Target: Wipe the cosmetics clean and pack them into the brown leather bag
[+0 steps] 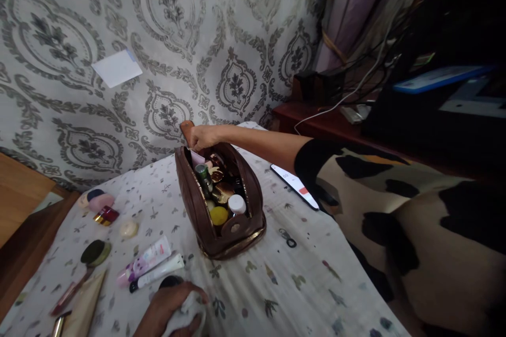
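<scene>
A brown leather bag (193, 210) stands unzipped on the printed cloth. Inside it are bottles and jars, among them a white-capped bottle (237, 204), a yellow lid (219, 215) and a green-capped bottle (201, 171). My right hand (203, 137) is closed at the bag's far end, beside the brown strap (186, 127), its fingertips partly hidden. At the bottom edge my left hand (169, 308) is wrapped round a crumpled white cloth (187, 311). Just beyond that hand lie a dark round item (171, 281), a white tube (158, 272) and a pink-and-white tube (146, 260).
More cosmetics lie at the left: a green-black jar (95, 253), a beige tube (85, 303), a red jar (106, 215) and a cream jar (128, 229). A phone (294, 187) is right of the bag. Patterned wall stands behind; cables and a dark red surface (324, 121) are at right.
</scene>
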`<state>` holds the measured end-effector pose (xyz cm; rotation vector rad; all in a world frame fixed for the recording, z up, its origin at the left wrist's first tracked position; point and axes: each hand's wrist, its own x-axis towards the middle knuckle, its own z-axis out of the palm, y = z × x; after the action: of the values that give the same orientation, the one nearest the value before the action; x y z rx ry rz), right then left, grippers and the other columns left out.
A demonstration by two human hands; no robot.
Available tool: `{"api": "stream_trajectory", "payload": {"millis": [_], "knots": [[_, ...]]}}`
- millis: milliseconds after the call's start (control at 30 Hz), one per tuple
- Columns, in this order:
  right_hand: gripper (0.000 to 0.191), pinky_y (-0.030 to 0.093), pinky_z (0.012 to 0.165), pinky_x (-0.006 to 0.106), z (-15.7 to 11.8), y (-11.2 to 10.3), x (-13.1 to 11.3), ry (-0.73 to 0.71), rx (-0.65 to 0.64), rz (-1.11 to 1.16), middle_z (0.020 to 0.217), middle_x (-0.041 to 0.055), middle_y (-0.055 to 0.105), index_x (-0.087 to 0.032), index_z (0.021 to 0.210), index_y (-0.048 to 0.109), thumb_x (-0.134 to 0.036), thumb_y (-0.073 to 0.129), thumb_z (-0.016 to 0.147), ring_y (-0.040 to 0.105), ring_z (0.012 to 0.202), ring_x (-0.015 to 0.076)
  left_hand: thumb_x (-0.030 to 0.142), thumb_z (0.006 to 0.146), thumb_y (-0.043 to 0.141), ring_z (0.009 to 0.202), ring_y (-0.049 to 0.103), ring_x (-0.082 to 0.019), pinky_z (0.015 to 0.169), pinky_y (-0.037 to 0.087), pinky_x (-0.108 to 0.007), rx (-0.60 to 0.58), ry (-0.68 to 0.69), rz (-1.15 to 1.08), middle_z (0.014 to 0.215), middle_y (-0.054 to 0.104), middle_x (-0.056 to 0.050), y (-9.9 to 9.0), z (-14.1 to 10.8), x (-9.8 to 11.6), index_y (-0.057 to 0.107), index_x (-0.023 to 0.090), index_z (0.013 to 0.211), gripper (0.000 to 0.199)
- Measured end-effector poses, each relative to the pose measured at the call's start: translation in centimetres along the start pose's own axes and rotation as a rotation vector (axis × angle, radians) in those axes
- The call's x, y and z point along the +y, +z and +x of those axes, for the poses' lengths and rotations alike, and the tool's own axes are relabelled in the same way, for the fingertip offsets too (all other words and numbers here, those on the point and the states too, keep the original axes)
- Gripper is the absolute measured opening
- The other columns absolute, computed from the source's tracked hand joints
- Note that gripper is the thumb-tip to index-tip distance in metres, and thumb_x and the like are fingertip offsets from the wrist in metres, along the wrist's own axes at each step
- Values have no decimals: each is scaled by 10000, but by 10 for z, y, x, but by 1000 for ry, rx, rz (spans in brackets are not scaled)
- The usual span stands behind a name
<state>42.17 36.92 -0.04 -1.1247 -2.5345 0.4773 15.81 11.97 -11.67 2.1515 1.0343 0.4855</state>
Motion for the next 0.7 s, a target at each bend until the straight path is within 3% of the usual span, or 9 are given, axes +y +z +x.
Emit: {"api": "stream_trajectory", "payload": {"millis": [67,300,433,567,700], "knots": [[184,345,596,221,1,0,-2,38,-68,-25,511,-42,549,-101,625,693,-42,592,767,468,576,89,481,929,430,721,679,-181,732,510,-201,-17,-1,10,788,728,-51,0,0,3,733,225,889,399],[178,340,601,236,-5,-4,-10,72,-98,-56,511,-15,548,-92,589,642,-37,579,746,464,593,107,469,947,465,769,663,-205,741,515,-238,-5,-1,21,820,714,-51,-1,-1,29,713,230,983,347],[163,352,600,230,-12,-10,-15,121,-111,-52,534,-13,568,-96,611,667,-61,584,747,494,593,108,474,950,490,841,663,-213,800,511,-254,2,-26,70,901,726,-48,-2,-5,28,712,245,1025,328],[107,382,640,225,-21,-15,-18,125,-6,-64,664,6,663,-96,752,747,-122,646,733,572,672,127,505,935,514,963,660,-230,843,515,-258,-37,-43,57,1036,737,-58,-6,-7,17,715,245,1064,353],[200,397,685,227,-38,-12,-23,72,229,-108,763,23,705,-95,875,776,-156,604,795,603,739,135,480,937,524,990,651,-226,886,491,-262,-77,-72,30,1054,736,-60,-10,-6,16,713,218,1033,337]]}}
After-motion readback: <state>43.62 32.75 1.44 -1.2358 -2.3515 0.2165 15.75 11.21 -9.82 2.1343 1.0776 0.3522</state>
